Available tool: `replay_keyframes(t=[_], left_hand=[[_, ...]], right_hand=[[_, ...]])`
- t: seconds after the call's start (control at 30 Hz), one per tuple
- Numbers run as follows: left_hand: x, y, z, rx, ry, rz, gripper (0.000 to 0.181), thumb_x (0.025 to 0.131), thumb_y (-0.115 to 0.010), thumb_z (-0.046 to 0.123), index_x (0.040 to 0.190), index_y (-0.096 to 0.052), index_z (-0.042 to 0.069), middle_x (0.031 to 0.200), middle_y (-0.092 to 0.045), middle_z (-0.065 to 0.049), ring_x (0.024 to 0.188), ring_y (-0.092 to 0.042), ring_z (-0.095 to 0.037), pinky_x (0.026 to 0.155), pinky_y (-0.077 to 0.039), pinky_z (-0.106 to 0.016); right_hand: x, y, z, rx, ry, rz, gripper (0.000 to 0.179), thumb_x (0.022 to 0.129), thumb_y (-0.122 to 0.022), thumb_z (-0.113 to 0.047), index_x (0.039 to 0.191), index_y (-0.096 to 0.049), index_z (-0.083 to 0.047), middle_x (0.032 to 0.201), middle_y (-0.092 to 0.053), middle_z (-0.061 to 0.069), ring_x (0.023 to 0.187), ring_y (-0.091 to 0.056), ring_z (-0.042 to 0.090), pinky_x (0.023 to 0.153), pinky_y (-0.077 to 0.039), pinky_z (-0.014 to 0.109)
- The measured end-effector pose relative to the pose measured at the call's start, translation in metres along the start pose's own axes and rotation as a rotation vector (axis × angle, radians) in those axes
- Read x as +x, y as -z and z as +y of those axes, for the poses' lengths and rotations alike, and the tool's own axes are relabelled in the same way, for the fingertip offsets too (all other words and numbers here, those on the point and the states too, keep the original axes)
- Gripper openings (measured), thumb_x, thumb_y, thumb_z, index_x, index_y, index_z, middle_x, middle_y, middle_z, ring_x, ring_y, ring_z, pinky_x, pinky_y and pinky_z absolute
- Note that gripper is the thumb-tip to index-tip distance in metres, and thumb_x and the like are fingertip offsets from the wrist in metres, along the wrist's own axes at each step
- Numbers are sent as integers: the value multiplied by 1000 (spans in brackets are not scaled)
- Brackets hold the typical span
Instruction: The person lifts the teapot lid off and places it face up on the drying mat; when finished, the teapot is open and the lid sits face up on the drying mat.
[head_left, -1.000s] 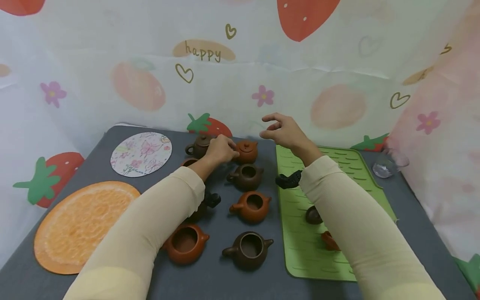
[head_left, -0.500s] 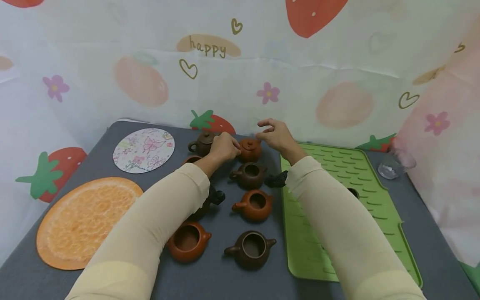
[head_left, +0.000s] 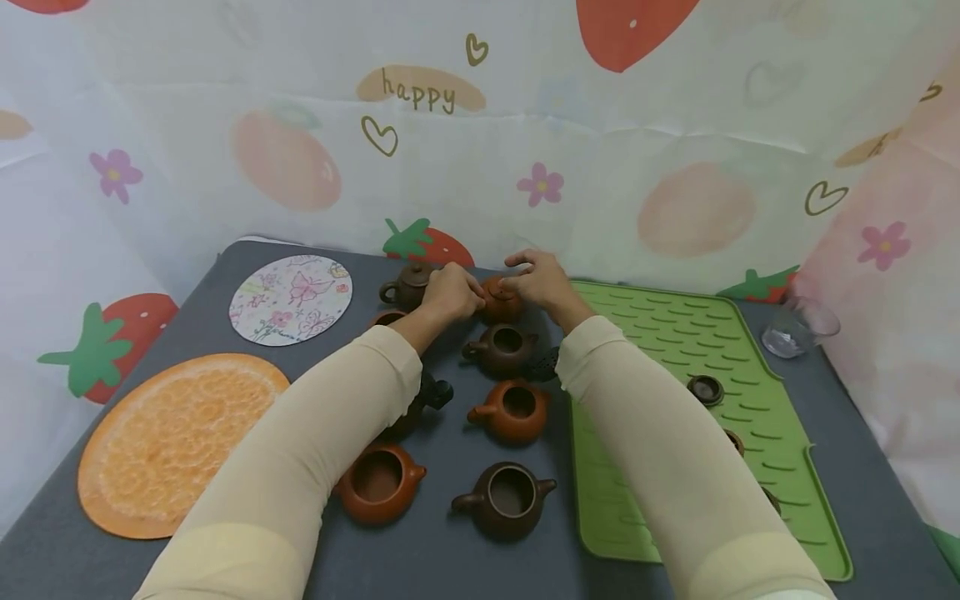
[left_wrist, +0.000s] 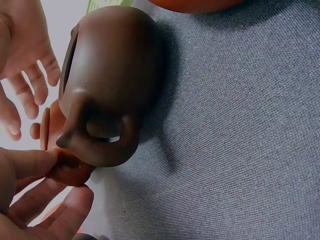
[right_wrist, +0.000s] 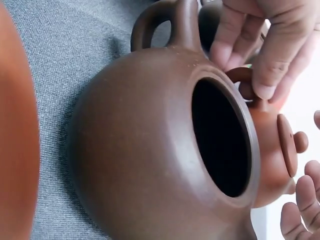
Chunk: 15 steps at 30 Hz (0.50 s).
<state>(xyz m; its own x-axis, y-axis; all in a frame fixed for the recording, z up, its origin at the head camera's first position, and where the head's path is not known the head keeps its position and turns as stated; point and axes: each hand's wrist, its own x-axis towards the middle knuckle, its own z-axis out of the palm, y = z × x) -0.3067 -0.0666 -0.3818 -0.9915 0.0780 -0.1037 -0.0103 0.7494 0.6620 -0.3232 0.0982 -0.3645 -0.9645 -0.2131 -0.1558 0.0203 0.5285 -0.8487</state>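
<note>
A small reddish-brown teapot point(head_left: 501, 310) with its lid point(right_wrist: 287, 145) on stands at the back of the table. My left hand point(head_left: 452, 293) pinches its loop handle point(left_wrist: 72, 170) between thumb and fingers. My right hand point(head_left: 542, 282) is on the spout side, close over the teapot. Its fingers are spread and loosely bent, and in the right wrist view their tips point(right_wrist: 306, 192) stand apart from the lid knob point(right_wrist: 300, 142). Just in front sits a dark brown lidless teapot point(head_left: 506, 348), large in both wrist views. Another dark lidded teapot point(head_left: 412, 285) stands left of my left hand.
More lidless teapots, such as an orange one point(head_left: 517, 412) and a dark one point(head_left: 507, 502), stand in two columns nearer me. On the right, a green mat point(head_left: 675, 333) bears several small lids point(head_left: 706, 390). A glass vessel point(head_left: 787, 333) stands beyond it. Two round mats point(head_left: 180, 442) lie left.
My right hand has come down and left, from above the green mat to the lidded teapot. My left hand keeps its place at the handle. The view has shifted slightly.
</note>
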Motion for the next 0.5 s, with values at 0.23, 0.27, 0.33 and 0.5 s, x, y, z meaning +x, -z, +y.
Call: replay_keyframes(t=[0.23, 0.27, 0.33, 0.5], left_hand=[[-1, 0, -1, -6, -6, 0, 11, 90, -70, 14, 96, -78, 9, 105, -68, -9, 90, -61, -27, 69, -52, -33], [-1, 0, -1, -8, -5, 1, 12, 90, -70, 15, 97, -78, 9, 107, -68, -9, 91, -60, -27, 69, -52, -33], [-1, 0, -1, -12, -1, 2, 12, 90, -70, 15, 97, -78, 9, 109, -67, -10, 94, -60, -28, 70, -52, -33], [0, 1, -1, -7, 7, 15, 11, 90, -71, 16, 96, -78, 10, 110, -67, -8, 97, -59, -29, 72, -52, -34]], right_hand=[[3, -7, 0, -82, -6, -2, 39, 91, -69, -15, 128, -59, -6, 122, -57, 18, 106, -55, 32, 86, -47, 42], [3, -8, 0, -87, -8, -3, 39, 91, -69, -15, 128, -59, -5, 123, -57, 18, 107, -55, 32, 86, -47, 42], [4, -9, 0, -105, -8, 1, 39, 91, -69, -15, 127, -59, -4, 123, -58, 18, 107, -56, 32, 86, -48, 41], [6, -10, 0, -186, -2, 33, 24, 91, -69, -15, 113, -67, -4, 112, -64, 15, 98, -59, 30, 80, -49, 39]])
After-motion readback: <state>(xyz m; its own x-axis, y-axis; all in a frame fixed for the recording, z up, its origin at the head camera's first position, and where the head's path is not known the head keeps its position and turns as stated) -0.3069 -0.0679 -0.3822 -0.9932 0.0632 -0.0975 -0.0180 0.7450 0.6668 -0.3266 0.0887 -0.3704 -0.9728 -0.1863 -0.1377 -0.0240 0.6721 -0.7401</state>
